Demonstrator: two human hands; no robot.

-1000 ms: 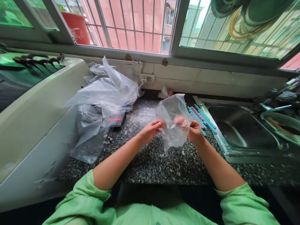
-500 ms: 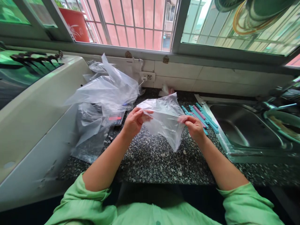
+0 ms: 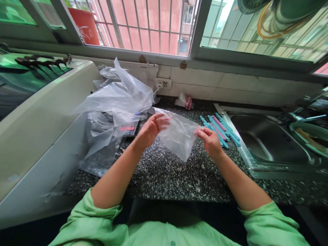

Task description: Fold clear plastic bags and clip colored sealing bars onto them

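A clear plastic bag (image 3: 179, 136) hangs above the speckled counter, pinched at its right edge between the thumb and fingers of my right hand (image 3: 210, 138). At the bag's left side is my left hand (image 3: 153, 129), its fingers stretched out and slightly blurred. They overlap the bag's left part without closing on it; whether they touch it I cannot tell. Just right of my right hand lie several blue and pink plastic sealing clips (image 3: 220, 129). To the left, a heap of clear plastic bags (image 3: 123, 95) partly covers a phone (image 3: 129, 128) with a red mark on its screen.
A steel sink (image 3: 269, 140) is set into the counter (image 3: 169, 177) at the right, with a green basin (image 3: 311, 136) beside it. Small pink clips (image 3: 188, 102) lie by the wall under the socket (image 3: 163, 83). A white appliance (image 3: 51, 112) borders the left.
My left hand has loosened its pinch and its fingers have spread. The bag's shape has changed, with its upper edge lower, while my right hand still grips it.
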